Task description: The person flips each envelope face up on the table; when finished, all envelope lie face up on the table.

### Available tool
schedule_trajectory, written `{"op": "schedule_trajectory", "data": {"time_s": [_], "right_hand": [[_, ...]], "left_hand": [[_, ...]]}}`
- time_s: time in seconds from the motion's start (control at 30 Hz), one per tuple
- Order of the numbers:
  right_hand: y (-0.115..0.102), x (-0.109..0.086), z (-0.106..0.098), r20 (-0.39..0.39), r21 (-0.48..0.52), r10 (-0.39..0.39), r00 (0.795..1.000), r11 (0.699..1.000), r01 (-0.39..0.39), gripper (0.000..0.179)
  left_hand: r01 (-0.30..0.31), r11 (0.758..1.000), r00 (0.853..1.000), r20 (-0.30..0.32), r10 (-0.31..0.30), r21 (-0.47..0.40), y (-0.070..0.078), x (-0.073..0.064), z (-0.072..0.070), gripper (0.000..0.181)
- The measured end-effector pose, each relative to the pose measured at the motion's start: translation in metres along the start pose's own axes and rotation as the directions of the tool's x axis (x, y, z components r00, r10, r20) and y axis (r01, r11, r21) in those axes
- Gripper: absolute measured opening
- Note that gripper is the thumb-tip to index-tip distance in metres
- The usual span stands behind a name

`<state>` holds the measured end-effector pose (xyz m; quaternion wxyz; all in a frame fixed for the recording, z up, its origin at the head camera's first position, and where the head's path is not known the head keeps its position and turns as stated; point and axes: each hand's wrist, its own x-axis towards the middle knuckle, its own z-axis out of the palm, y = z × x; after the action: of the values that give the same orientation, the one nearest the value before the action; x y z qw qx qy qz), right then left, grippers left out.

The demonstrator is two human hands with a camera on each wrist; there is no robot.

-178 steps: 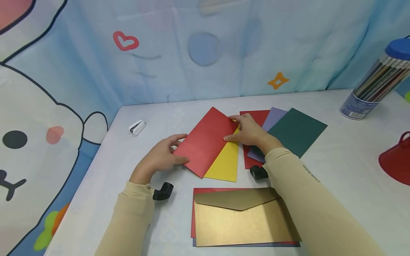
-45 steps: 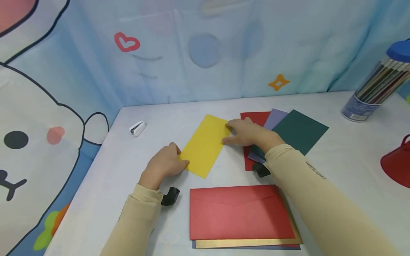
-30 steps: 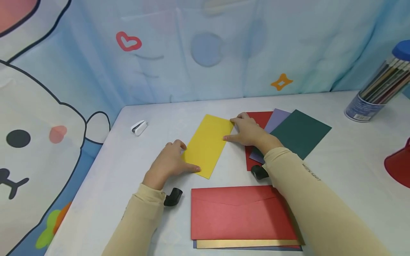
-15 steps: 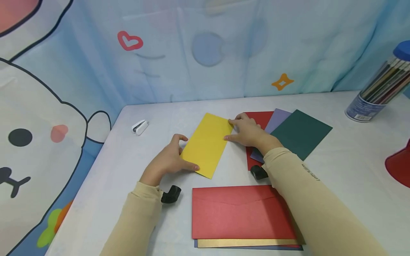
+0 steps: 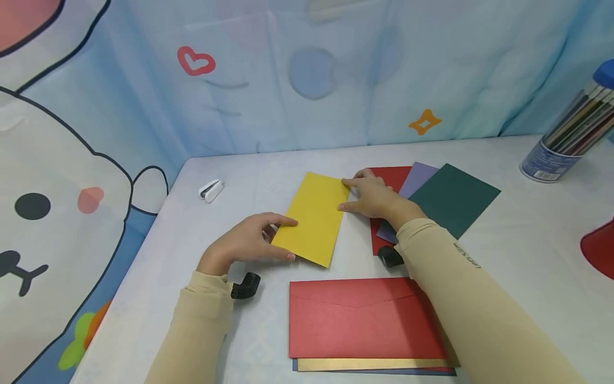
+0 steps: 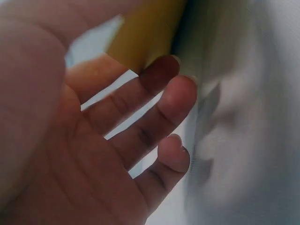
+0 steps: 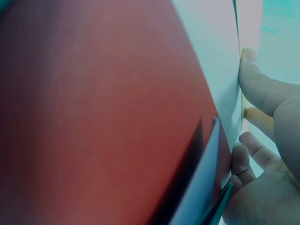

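A plain yellow envelope (image 5: 312, 218) lies slanted in the middle of the white table, its near end slightly off the surface. At its lower left corner my left hand (image 5: 247, 240) holds it, index finger over the top and thumb along the near edge. The left wrist view shows the other fingers (image 6: 176, 96) loosely bent beneath a blurred yellow strip. My right hand (image 5: 376, 200) holds the envelope's right edge between thumb and index finger. Nearer to me lies a stack topped by a red envelope (image 5: 364, 320), with gold and blue ones showing below.
Under and beyond my right wrist fan out a red (image 5: 390, 178), a purple (image 5: 418, 178) and a dark green (image 5: 455, 200) envelope. A white stapler (image 5: 211, 190) lies at the far left. A tub of pencils (image 5: 558, 138) and a red object (image 5: 599, 248) stand at the right.
The red envelope held earlier now tops the near stack, over the gold one. Both hands now hold the yellow envelope, which has turned slightly. My left index finger has moved onto its top.
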<state>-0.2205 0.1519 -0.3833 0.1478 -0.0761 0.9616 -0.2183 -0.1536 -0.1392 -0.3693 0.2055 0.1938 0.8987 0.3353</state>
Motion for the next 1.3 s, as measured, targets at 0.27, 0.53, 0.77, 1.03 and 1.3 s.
{"op": "schedule_trajectory", "data": {"time_s": [0.27, 0.53, 0.77, 1.03, 1.3], "right_hand": [[0.0, 0.0, -0.001, 0.008, 0.005, 0.0, 1.0, 1.0, 0.0, 0.081], [0.007, 0.001, -0.002, 0.022, 0.008, -0.054, 0.998, 0.999, 0.054, 0.082], [0.013, -0.001, -0.004, 0.034, 0.099, -0.116, 0.993, 0.989, 0.112, 0.075], [0.007, -0.007, -0.013, -0.148, 0.406, -0.174, 0.974, 0.887, 0.22, 0.05], [-0.004, -0.029, -0.036, -0.314, 0.56, -0.129, 0.941, 0.775, 0.293, 0.051]], "left_hand": [[0.011, 1.0, 0.999, -0.03, -0.011, 0.006, 0.001, -0.001, 0.0, 0.047], [-0.015, 0.999, 0.984, -0.18, 0.006, -0.047, 0.001, 0.002, -0.002, 0.039], [-0.003, 0.99, 0.905, -0.422, -0.057, -0.14, -0.001, 0.002, -0.007, 0.043], [-0.226, 0.916, 0.702, -0.707, -0.083, -0.332, 0.006, -0.004, -0.015, 0.035], [-0.415, 0.827, 0.734, -0.677, 0.058, -0.379, 0.012, -0.01, -0.02, 0.064]]}}
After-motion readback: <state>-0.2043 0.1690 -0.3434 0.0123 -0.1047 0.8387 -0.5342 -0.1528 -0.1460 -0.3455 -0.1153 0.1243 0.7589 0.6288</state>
